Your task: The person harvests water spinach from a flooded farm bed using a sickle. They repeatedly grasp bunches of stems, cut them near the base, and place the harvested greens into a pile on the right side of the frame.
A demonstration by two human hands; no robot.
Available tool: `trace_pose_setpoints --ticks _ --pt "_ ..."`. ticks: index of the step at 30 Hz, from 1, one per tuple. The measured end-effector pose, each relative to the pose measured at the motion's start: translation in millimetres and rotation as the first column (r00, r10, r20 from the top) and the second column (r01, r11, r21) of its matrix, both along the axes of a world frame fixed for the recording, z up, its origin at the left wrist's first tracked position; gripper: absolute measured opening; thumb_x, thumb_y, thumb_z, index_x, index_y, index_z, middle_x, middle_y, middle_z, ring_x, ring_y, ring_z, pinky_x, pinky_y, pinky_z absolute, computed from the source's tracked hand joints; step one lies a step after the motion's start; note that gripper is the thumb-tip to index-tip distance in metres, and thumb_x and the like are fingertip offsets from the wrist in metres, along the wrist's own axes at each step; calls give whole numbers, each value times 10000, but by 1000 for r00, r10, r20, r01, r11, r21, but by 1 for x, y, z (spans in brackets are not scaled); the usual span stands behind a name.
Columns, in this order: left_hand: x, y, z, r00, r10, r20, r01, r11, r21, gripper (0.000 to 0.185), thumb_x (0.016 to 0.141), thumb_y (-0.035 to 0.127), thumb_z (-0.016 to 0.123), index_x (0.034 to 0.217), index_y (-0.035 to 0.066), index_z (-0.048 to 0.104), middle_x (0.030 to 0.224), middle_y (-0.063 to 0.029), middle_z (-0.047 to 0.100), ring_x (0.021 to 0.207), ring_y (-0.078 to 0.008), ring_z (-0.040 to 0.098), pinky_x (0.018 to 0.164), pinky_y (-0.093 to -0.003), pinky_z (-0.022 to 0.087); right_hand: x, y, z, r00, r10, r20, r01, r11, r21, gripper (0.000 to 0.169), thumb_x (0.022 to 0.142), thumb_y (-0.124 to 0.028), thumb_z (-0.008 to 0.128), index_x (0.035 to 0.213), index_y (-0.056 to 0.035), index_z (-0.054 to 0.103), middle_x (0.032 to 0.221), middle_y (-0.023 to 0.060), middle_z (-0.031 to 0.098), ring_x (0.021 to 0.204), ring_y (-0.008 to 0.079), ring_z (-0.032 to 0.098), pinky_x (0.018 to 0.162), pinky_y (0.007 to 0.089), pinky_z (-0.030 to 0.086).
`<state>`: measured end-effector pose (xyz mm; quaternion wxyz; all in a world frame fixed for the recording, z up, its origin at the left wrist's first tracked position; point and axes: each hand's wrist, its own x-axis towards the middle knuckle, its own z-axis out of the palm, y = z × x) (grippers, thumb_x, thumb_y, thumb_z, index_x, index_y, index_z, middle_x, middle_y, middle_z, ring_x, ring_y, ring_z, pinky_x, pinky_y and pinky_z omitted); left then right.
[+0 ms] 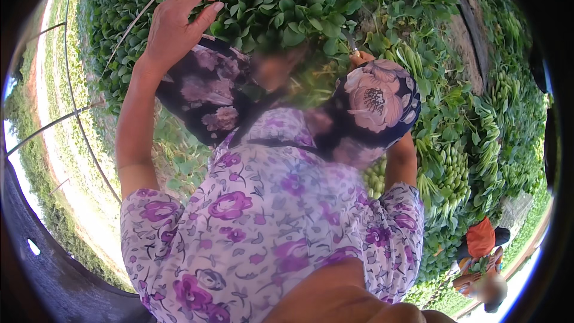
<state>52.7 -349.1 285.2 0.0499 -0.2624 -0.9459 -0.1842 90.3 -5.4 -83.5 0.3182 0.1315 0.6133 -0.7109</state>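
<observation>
Bent fingers of my left hand (184, 18) reach over the edge of the dense leafy greens (287, 4), the thumb apart and nothing seen in the grasp. Beyond my right knee, my right hand (360, 58) is closed on the handle of a knife (351, 41), whose metal blade points toward the standing plants. My knee partly hides that hand. Cut leafy greens with pale stalks (410, 60) lie just to its right. Loose leaves and stalks are on the ground between my knees, partly blurred.
Piled greens with pale stalk ends (453, 170) lie along my right side. Thin curved hoops (74, 112) stand at the left. A dark strip (471, 22) runs along bare soil at the upper right. Another person in an orange garment (480, 237) is at the lower right, holding greens.
</observation>
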Motion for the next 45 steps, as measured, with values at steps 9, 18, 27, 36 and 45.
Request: trace_pose_setpoints --ticks 9,18,27,36,45 --pt "-44 48 -36 930 -342 135 368 879 -304 290 812 126 616 1092 59 580 1041 -58 600 902 -236 604 745 -355 492 10 -11 9 998 -15 68 15 1000 -2 171 856 -205 581 799 -51 533 611 3 515 474 92 467 427 241 349" --pt "-33 158 -235 723 -474 503 615 773 -156 107 744 121 600 804 32 605 863 -131 614 786 -308 602 676 -413 491 -28 -42 -29 999 -32 -38 37 991 127 195 851 -206 554 797 -21 529 549 17 507 445 111 481 398 265 365" --pt "-76 137 -349 844 132 519 12 964 -266 141 749 42 562 857 -44 589 1200 -253 503 906 -382 592 768 -468 485 -28 -33 -47 944 -315 93 299 942 154 219 865 -234 557 784 -33 524 566 43 506 440 133 491 384 287 363" --pt "-66 110 -354 784 237 574 -94 959 -267 398 787 76 551 1151 -79 518 1448 -172 264 1207 -338 439 973 -412 404 -46 -54 -44 948 105 -299 64 860 506 336 826 -285 561 918 38 555 707 243 588 677 376 597 619 440 450" --pt "-69 100 -365 813 245 528 -31 924 -381 309 825 126 547 1074 -59 542 1354 -213 387 1137 -347 484 922 -432 431 -77 -79 -71 935 220 -280 -12 805 593 368 807 -286 559 911 67 573 838 285 613 834 439 595 731 491 470"
